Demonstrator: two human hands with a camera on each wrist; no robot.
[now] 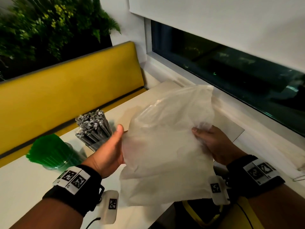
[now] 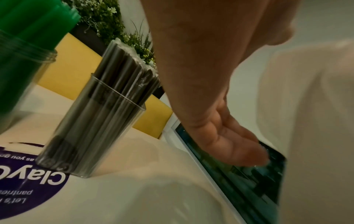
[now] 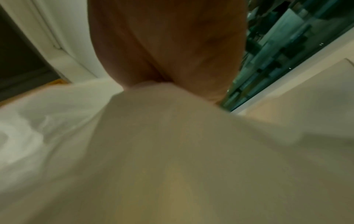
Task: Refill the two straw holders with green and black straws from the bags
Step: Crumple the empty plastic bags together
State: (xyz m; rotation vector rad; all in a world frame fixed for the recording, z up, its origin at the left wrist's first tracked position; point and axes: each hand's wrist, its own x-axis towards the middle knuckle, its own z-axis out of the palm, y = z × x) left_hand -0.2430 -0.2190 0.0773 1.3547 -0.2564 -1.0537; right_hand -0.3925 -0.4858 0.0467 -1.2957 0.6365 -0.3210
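Note:
I hold a translucent white plastic bag [image 1: 165, 146] up over the table edge with both hands. No straws show through it. My left hand [image 1: 113, 146] holds its left edge, thumb on the front and fingers [image 2: 239, 151] stretched behind. My right hand [image 1: 212, 142] grips the upper right side, fingers bunched into the plastic; in the right wrist view the bag [image 3: 172, 151] covers the fingers. A clear holder of wrapped black straws [image 1: 94, 128] stands just left of my left hand. A clear jar of green straws [image 1: 49, 151] stands further left.
The white table [image 1: 24, 187] carries a pale board [image 1: 165, 93] and a purple round sticker [image 2: 28, 189]. A yellow bench back [image 1: 66, 90] runs behind it, plants above. A dark window [image 1: 231, 68] and its sill lie to the right. A wire object [image 1: 298, 176] sits at the right edge.

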